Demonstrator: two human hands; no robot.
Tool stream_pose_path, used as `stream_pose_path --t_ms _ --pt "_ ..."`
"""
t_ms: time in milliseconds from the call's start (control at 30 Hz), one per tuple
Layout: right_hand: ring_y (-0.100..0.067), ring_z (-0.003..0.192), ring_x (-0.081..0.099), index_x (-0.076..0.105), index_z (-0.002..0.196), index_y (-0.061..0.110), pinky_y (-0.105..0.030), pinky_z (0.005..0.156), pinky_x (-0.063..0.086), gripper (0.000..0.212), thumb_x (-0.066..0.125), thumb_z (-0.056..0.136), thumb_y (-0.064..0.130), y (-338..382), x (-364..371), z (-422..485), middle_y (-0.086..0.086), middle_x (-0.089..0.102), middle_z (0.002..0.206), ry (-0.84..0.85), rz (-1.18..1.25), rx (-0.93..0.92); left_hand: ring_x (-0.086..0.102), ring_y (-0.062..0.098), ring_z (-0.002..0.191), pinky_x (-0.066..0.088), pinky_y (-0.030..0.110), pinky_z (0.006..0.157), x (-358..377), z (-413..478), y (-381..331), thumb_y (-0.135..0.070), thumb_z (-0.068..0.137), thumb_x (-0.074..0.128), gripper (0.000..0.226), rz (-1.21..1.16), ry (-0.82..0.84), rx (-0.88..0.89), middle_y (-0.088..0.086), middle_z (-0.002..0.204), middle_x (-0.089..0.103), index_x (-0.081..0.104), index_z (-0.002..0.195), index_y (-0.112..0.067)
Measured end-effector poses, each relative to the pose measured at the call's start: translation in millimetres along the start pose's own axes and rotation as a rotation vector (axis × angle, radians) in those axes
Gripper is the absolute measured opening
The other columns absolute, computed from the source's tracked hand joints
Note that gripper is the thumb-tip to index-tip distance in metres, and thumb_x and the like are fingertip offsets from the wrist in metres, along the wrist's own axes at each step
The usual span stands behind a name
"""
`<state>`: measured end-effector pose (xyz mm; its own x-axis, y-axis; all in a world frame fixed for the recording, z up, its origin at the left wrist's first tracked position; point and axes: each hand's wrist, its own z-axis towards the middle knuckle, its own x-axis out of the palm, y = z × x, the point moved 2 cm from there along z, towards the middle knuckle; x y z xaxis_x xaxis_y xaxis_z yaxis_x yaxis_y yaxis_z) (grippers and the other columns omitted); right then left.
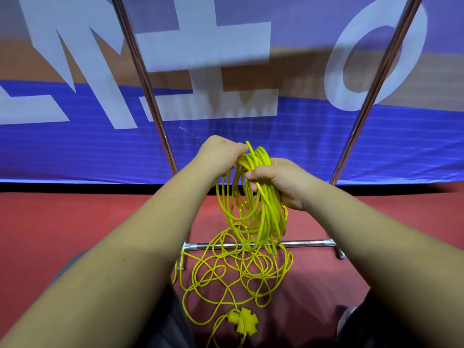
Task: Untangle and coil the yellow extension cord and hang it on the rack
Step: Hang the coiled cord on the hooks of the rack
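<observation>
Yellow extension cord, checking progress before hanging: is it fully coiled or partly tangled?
Partly coiled. The left hand and right hand hold hanging loops of the cord; the rest lies tangled on the red floor.

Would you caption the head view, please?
Left hand and right hand hold coils of the yellow cord, its rest tangled by the rack.

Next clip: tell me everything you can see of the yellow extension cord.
The yellow extension cord is thin, glossy, rubbery-looking. Part hangs as loose coils gripped by the left hand and right hand; the rest lies tangled on the red floor, crossing the rack's bottom bar, ending in a cross-shaped multi-outlet block.
</observation>
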<state>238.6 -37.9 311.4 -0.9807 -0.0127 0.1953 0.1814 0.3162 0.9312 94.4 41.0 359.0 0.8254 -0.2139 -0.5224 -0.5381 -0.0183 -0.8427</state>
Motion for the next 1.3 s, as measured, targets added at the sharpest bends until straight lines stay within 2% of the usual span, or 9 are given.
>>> stream_pose_path --t_ms 33,100,167,233,400,500,633,800,1300 --pt "-0.021 0.059 0.063 0.064 0.105 0.005 -0.036 0.065 0.053 0.016 0.07 0.091 0.003 1.2 0.1 -1.0 -0.015 0.061 0.074 0.01 -0.031 0.012 0.053 0.023 0.064 0.043 0.032 0.062 -6.8 2.3 -1.4 -0.022 0.084 0.066 0.018 0.097 -0.008 0.079 0.002 0.076 0.061 0.069 0.099 -0.011" --pt "-0.021 0.057 0.06 0.062 0.102 0.007 -0.034 0.061 0.05 0.015 0.068 0.089 0.001 4.4 0.3 -2.2 -0.018 0.06 0.077 0.042 -0.092 0.027 0.064 0.021 0.098 0.052 0.034 0.086 -19.8 5.6 -0.2 -0.016 0.081 0.065 0.058 0.327 0.1 0.299 0.003 0.12 0.063 0.053 0.137 -0.023" --pt "-0.022 0.055 0.059 0.062 0.1 0.007 -0.031 0.057 0.049 0.016 0.067 0.087 0.0 7.7 0.8 -3.8 -0.019 0.059 0.079 0.075 -0.164 0.042 0.039 0.023 0.143 0.035 0.039 0.118 -23.9 7.7 8.1 -0.02 0.076 0.076 0.096 0.571 0.333 0.546 0.002 0.16 0.037 0.029 0.159 -0.038" --pt "-0.021 0.055 0.059 0.063 0.097 0.006 -0.03 0.055 0.05 0.014 0.066 0.086 -0.001 11.9 2.7 -7.1 -0.018 0.06 0.079 0.117 -0.241 0.061 0.021 0.02 0.154 0.023 0.039 0.123 -17.5 2.6 16.8 -0.026 0.073 0.082 0.104 0.726 0.475 0.658 -0.002 0.169 0.023 0.025 0.16 -0.044" --pt "-0.021 0.053 0.058 0.066 0.089 0.003 -0.028 0.055 0.049 0.005 0.066 0.084 0.0 21.3 3.0 -12.4 -0.017 0.061 0.073 0.145 -0.352 0.101 0.056 0.018 0.124 0.047 0.04 0.102 -9.9 0.3 18.0 -0.027 0.073 0.075 0.062 0.708 0.394 0.803 -0.004 0.132 0.063 0.056 0.132 -0.027" --pt "-0.02 0.05 0.058 0.067 0.087 -0.002 -0.028 0.054 0.049 0.004 0.064 0.087 0.001 28.6 5.5 -16.8 -0.014 0.061 0.063 0.13 -0.371 0.123 0.058 0.014 0.089 0.052 0.038 0.078 -16.1 -2.2 14.6 -0.023 0.077 0.075 0.042 0.684 0.383 0.701 -0.01 0.098 0.064 0.055 0.114 -0.029" --pt "-0.027 0.063 0.066 0.063 0.101 0.003 -0.038 0.067 0.054 0.017 0.072 0.089 0.01 36.6 4.6 -18.2 -0.017 0.07 0.073 0.076 -0.388 0.035 0.056 0.011 0.076 0.042 0.033 0.061 -25.9 -4.5 12.5 -0.019 0.08 0.07 0.03 0.629 0.351 0.622 -0.007 0.083 0.06 0.051 0.1 -0.029" --pt "-0.018 0.069 0.071 0.061 0.098 0.023 -0.041 0.066 0.058 0.039 0.09 0.077 0.036 42.5 -5.7 -28.4 0.0 0.074 0.08 -0.03 -0.869 -0.168 0.055 0.015 0.068 0.046 0.037 0.061 -44.5 -10.6 4.0 -0.015 0.081 0.065 0.018 0.516 0.249 0.534 -0.004 0.073 0.058 0.053 0.09 -0.025" --pt "-0.009 0.073 0.068 0.062 0.106 0.031 -0.031 0.069 0.054 0.032 0.073 0.077 0.02 139.8 47.4 -44.9 0.006 0.071 0.082 -0.356 -0.919 -0.617 0.056 0.007 0.069 0.044 0.027 0.062 -137.0 -40.0 -69.0 -0.014 0.08 0.065 0.025 0.347 -0.079 0.568 -0.007 0.075 0.063 0.063 0.101 -0.027"
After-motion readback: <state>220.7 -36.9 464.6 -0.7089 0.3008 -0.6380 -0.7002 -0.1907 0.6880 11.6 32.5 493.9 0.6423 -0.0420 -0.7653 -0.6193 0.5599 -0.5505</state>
